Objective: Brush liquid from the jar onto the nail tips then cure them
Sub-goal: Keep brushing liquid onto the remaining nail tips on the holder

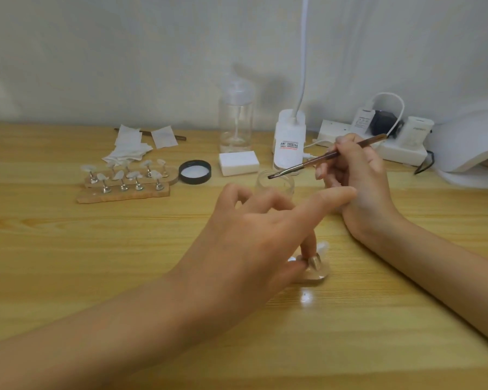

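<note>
Racked nail tips (124, 178) wait left, near the table's (68, 277) far edge. Mid-table, the left hand (245, 229) pinches a stand (314, 270) bearing one nail tip (322, 247). Behind, the right hand (361, 181) grips the brush (321, 159) over the open jar (276, 184): loading, likely; next, a steady stroke on that tip.

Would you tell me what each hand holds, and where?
Right hand: thin brown brush, mid-handle. Left hand: clear nail-tip stand, by its metal post.

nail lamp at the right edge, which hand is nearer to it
Right. The right hand sits just left of the nail lamp; the left hand is farther left, nearer the camera.
</note>
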`<action>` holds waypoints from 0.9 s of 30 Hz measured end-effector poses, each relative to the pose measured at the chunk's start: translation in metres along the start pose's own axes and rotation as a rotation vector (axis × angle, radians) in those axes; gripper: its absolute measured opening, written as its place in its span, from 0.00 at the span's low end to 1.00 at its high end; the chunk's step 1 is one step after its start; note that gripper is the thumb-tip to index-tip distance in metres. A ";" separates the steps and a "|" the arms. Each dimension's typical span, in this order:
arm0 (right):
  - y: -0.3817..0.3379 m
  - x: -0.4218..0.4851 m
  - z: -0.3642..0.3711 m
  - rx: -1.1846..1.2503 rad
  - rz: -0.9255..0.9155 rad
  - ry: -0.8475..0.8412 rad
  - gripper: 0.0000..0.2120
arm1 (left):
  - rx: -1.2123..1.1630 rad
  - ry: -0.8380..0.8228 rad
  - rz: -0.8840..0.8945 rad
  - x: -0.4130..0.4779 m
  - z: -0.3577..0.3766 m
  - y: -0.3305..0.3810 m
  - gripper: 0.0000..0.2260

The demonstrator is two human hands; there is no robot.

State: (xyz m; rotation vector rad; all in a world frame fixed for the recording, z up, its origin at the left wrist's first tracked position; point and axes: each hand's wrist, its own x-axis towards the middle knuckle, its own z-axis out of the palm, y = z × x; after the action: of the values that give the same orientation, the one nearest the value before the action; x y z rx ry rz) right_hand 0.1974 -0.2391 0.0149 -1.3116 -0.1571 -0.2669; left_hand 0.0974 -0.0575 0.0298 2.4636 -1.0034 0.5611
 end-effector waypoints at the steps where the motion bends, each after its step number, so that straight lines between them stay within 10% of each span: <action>1: 0.000 0.000 0.000 -0.001 -0.001 -0.004 0.14 | 0.014 -0.004 -0.004 0.000 0.001 0.000 0.32; 27: -0.003 -0.003 0.004 0.024 0.014 0.004 0.14 | 0.225 -0.077 -0.034 0.014 0.010 0.008 0.37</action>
State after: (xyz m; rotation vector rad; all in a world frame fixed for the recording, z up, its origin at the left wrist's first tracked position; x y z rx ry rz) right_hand 0.1938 -0.2361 0.0179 -1.2882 -0.1471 -0.2547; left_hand 0.1035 -0.0756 0.0307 2.7132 -0.9728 0.6017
